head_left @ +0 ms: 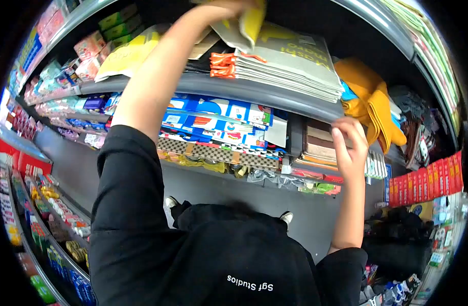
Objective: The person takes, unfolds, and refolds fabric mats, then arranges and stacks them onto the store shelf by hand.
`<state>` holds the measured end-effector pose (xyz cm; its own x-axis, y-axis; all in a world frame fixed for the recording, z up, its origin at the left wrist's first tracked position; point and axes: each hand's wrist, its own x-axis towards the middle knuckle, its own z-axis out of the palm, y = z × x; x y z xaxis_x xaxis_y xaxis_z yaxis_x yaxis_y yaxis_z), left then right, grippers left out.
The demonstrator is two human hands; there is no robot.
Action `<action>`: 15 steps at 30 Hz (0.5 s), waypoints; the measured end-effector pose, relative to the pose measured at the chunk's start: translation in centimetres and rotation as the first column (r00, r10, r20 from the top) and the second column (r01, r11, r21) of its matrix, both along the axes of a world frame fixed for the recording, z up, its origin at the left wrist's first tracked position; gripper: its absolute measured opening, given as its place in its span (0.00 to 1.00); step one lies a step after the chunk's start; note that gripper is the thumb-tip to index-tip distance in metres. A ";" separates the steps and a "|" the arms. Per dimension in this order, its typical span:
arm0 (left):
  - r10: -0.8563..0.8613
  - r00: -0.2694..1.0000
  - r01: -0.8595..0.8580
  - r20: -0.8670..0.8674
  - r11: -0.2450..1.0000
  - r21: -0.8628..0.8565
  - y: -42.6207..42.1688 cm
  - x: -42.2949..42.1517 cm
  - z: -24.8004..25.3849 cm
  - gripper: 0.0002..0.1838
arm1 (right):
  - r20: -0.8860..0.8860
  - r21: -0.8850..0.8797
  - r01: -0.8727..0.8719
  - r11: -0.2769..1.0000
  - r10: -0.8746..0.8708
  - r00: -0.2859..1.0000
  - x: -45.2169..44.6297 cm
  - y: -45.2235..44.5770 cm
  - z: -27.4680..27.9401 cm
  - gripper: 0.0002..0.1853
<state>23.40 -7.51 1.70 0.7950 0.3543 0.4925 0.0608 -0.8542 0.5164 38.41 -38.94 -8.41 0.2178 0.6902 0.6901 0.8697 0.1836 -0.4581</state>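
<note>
At the top edge, my left hand (236,7) is blurred and closed on a yellow and grey bag (244,30), lifted over a stack of folded grey bags (287,66) with yellow lettering. Orange straps (224,65) stick out at the stack's left end. My right hand (350,140) is at the front edge of the shelf (275,97), fingers loosely bent and apart, with nothing visible in it. Mustard-coloured cloth items (372,102) hang over the shelf just beyond it.
Below are blue and white packs (213,122) and checkered items (218,155). Yellow packs (124,56) lie left of the stack. Red packs (425,178) hang at the right. Another stocked shelf (55,214) stands at the lower left, across the grey floor (218,188).
</note>
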 end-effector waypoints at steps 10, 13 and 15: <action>0.176 0.977 -0.190 -0.124 0.976 -0.107 0.3 0.5 -2.3 0.23 | -0.302 -0.056 0.012 0.998 -0.028 0.953 4.4 4.7 3.1 0.08; 0.274 0.960 -0.276 -0.058 0.961 -0.019 2.2 -2.0 -3.7 0.20 | -0.368 -0.140 0.054 0.989 -0.103 0.924 5.8 7.2 4.5 0.11; 0.310 0.928 -0.329 -0.205 0.942 -0.067 2.5 -2.3 -4.0 0.20 | -0.370 -0.190 0.037 0.981 -0.107 0.923 8.0 9.7 4.6 0.15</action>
<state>21.08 -4.96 -2.33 0.7065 0.6436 0.2943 0.4264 -0.7190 0.5489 46.41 -29.28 -3.80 0.4912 0.7656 0.4155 0.6340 0.0129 -0.7732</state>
